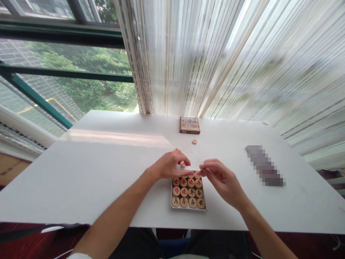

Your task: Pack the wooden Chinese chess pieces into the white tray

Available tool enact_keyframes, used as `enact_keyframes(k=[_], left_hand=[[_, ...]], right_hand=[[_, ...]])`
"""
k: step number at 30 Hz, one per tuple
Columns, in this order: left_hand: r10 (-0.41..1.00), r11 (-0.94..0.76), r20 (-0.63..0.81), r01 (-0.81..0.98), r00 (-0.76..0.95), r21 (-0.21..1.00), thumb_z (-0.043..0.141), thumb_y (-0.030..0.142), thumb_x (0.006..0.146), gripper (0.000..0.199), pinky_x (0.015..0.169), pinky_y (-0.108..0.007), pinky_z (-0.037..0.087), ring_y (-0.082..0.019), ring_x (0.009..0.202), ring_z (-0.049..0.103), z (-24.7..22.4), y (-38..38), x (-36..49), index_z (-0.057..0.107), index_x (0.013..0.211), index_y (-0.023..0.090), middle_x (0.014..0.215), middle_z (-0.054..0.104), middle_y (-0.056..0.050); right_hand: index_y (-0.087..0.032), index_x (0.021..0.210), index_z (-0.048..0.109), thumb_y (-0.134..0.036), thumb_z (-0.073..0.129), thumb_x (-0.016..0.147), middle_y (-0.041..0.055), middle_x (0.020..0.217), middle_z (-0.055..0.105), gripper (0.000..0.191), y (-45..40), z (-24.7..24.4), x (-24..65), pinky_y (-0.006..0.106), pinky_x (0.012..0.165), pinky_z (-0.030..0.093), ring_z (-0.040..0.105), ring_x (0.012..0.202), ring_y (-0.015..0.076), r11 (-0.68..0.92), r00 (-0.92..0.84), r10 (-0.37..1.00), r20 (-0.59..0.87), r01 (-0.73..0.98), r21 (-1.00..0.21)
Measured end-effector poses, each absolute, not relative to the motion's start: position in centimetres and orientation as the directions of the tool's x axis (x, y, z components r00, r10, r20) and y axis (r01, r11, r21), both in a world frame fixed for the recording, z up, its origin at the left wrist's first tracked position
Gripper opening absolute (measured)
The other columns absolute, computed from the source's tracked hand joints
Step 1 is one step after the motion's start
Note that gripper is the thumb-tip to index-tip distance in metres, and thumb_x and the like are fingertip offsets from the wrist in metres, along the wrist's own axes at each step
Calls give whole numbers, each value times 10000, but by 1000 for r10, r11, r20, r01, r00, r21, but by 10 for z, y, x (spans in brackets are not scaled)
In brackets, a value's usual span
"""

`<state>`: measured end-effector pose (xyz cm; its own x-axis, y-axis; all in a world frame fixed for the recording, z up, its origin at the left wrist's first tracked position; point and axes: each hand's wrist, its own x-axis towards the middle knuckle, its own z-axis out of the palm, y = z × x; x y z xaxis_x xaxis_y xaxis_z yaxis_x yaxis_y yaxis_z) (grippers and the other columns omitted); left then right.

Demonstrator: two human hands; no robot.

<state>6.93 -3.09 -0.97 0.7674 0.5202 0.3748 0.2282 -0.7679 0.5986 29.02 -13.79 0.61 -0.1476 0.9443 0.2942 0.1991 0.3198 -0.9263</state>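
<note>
A shallow white box tray holds round wooden Chinese chess pieces in rows, with red or black characters facing up. My left hand is over the tray's far left corner, thumb and fingers apart and nothing gripped. A loose piece shows between its thumb and fingers, just beyond the tray. Another piece lies partly hidden behind that hand. At the far right corner, my right hand pinches a Chinese chess piece, of which only a small edge shows.
Farther back on the white table lies one single piece. Behind it is a flat brown printed box lid. A pixelated dark object rests at the right. String curtains and a window border the far side.
</note>
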Motion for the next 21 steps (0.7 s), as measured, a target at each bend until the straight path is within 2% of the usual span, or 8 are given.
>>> enact_keyframes(k=[4, 7, 12, 16, 21], left_hand=[[506, -772, 380, 209, 775, 601, 771, 445, 801, 277, 914, -329, 456, -149, 749, 612, -10, -31, 70, 689, 865, 189, 818, 725, -16], [506, -770, 374, 211, 778, 603, 777, 465, 789, 301, 894, -324, 463, -150, 755, 617, -10, -31, 70, 685, 871, 190, 806, 720, -12], [519, -764, 341, 246, 784, 597, 788, 455, 775, 297, 829, -311, 482, -165, 780, 625, -10, -32, 70, 687, 878, 195, 834, 725, -24], [519, -769, 346, 250, 781, 589, 779, 457, 784, 288, 829, -313, 484, -167, 777, 621, -10, -32, 70, 688, 863, 196, 825, 724, -27], [515, -775, 379, 228, 769, 589, 778, 446, 790, 278, 826, -312, 487, -160, 756, 602, -10, -30, 70, 686, 854, 190, 824, 727, -27]], right_hand=[[-260, 1060, 668, -249, 593, 974, 55, 1059, 616, 115, -160, -7, 292, 352, 819, 603, 681, 924, 190, 261, -144, 961, 234, 216, -941], [-253, 1023, 679, -278, 621, 956, 49, 1000, 656, 92, -173, -12, 290, 330, 803, 582, 662, 915, 193, 228, -122, 972, 199, 303, -926], [-247, 938, 699, -345, 663, 919, 15, 849, 699, 106, -185, -11, 280, 254, 610, 515, 584, 691, 149, 129, -72, 992, 107, 488, -863], [-247, 891, 702, -356, 670, 908, 7, 777, 675, 114, -187, -15, 268, 221, 519, 462, 571, 665, 145, 145, -43, 988, 147, 570, -809], [-251, 928, 696, -336, 628, 939, 17, 768, 624, 109, -187, -24, 259, 205, 479, 457, 590, 681, 151, 154, -43, 986, 163, 625, -766]])
